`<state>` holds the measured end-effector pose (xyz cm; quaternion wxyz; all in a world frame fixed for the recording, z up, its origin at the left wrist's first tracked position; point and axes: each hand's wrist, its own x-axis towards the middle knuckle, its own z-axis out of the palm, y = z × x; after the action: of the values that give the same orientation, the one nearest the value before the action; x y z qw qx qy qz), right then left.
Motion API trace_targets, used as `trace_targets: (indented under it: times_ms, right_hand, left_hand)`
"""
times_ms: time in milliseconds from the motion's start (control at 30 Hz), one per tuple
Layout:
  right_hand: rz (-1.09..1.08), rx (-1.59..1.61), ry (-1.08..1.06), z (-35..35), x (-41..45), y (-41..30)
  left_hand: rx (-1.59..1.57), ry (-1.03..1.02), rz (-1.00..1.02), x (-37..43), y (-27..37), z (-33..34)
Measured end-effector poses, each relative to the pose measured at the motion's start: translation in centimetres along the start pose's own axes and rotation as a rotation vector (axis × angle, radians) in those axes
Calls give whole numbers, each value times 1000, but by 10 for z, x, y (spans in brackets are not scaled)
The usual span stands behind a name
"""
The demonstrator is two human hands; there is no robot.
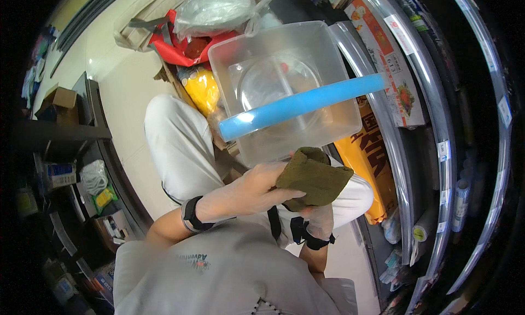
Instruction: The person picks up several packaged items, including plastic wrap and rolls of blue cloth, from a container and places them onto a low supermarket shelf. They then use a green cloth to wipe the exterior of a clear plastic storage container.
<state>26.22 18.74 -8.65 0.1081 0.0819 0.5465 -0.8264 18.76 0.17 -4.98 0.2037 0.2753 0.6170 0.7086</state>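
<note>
Above my lap, my left hand (254, 190) grips an olive-green cloth (318, 179) from its left side, the thumb lying across it. My right hand (320, 220) is under the cloth's lower edge; the cloth hides its fingers, so its hold cannot be made out. Both hands seem to wear thin clear gloves. Just beyond the cloth, a translucent plastic bin (262, 151) stands tilted in the view, with a blue handle (303, 106) across its top. A round clear shape shows inside the bin.
Shelves with clear price rails (393, 151) run along the right, holding a printed carton (393, 69) and a yellow-orange package (369, 179). Behind the bin lie a red bag (176, 48) and a clear plastic bag (213, 11). More shelving (123, 184) stands at left, beside the tiled floor (123, 93).
</note>
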Motion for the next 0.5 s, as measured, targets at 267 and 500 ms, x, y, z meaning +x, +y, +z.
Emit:
trace_targets:
  times_ms: [267,500]
  right_hand:
    - [-184,-202,382,14,17,-6]
    - [-246,-424,501,49,55,-33]
  left_hand:
    - [831,325,115,-21,-4,-37]
    - [818,551,-102,-36,-51,-76]
